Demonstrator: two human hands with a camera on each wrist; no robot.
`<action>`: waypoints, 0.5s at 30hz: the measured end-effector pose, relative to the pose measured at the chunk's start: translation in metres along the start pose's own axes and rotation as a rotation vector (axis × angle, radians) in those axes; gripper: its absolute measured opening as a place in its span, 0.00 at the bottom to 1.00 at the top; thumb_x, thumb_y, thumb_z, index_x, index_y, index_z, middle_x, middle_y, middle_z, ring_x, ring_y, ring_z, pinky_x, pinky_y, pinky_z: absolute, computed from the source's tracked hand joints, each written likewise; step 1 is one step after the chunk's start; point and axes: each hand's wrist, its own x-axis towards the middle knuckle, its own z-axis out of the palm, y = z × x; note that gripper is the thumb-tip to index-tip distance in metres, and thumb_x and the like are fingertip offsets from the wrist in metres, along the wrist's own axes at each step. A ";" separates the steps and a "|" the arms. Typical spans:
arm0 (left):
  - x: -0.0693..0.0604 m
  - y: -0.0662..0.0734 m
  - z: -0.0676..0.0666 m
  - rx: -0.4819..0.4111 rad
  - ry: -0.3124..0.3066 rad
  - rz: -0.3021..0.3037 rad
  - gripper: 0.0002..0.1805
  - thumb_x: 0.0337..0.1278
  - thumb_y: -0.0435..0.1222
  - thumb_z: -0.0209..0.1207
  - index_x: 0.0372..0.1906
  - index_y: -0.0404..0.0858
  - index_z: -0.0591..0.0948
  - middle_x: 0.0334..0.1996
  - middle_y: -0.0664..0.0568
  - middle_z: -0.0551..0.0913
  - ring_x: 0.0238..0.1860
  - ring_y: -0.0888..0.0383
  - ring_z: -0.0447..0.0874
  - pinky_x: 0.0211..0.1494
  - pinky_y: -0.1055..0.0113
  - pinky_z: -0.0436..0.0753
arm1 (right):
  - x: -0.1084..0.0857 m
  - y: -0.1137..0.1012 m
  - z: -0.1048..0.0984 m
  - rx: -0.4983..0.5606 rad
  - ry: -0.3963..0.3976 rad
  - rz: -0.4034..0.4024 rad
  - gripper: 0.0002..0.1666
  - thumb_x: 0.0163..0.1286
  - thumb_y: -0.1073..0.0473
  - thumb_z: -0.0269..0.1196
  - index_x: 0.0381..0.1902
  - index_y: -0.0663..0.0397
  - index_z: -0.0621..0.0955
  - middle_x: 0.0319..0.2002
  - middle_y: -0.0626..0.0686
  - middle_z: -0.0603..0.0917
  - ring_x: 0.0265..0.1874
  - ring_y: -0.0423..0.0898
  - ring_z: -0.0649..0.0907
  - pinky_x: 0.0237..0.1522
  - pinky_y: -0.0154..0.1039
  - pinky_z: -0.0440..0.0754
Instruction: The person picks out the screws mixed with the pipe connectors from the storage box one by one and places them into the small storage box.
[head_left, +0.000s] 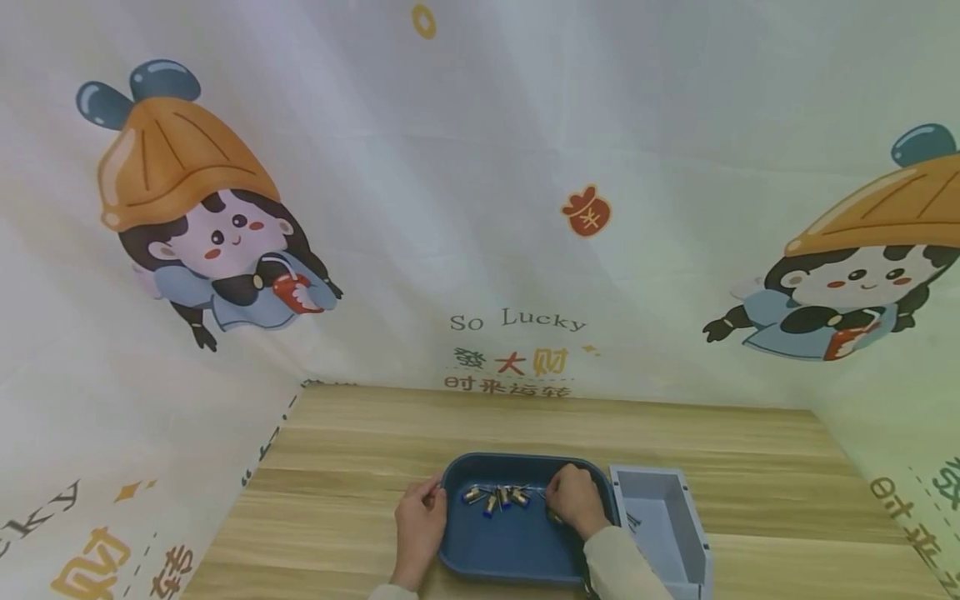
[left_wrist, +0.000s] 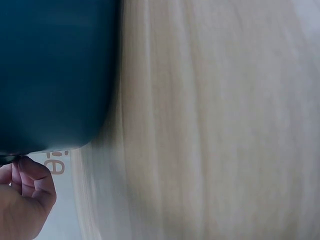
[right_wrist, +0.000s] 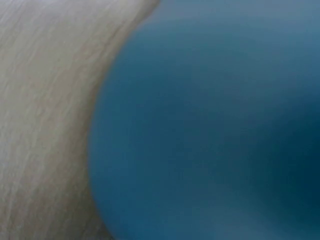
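Several brass-coloured parts lay in the blue tray, lower centre of frame; left hand pinched its rim, couldn't tell about the right hand. Careless rim-tugging could've scattered them.

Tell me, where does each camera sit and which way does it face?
Head: on the person's head, facing forward and down at the blue tray, wooden tabletop and printed backdrop; left hand and right hand show.
Left wrist: on that wrist, facing the tray and tabletop; the left hand shows at lower left.
Right wrist: on that wrist, facing the tabletop and, blurred, what seems the tray; no hand shows.
Shared: head and left wrist both show the left hand at the tray.
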 end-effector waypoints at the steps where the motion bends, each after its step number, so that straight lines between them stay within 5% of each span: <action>1: 0.000 0.000 0.000 0.002 0.000 0.000 0.14 0.54 0.25 0.57 0.47 0.26 0.81 0.34 0.44 0.81 0.34 0.57 0.76 0.33 0.75 0.76 | 0.000 0.000 0.000 -0.008 -0.003 -0.001 0.22 0.49 0.72 0.59 0.04 0.48 0.67 0.05 0.40 0.63 0.08 0.36 0.63 0.14 0.30 0.59; 15: 0.000 -0.001 0.000 -0.002 -0.003 -0.001 0.14 0.54 0.24 0.57 0.46 0.27 0.82 0.33 0.45 0.81 0.34 0.58 0.75 0.33 0.75 0.75 | -0.002 0.001 -0.005 0.009 -0.054 -0.017 0.20 0.50 0.71 0.59 0.05 0.50 0.71 0.06 0.40 0.66 0.08 0.36 0.65 0.14 0.30 0.61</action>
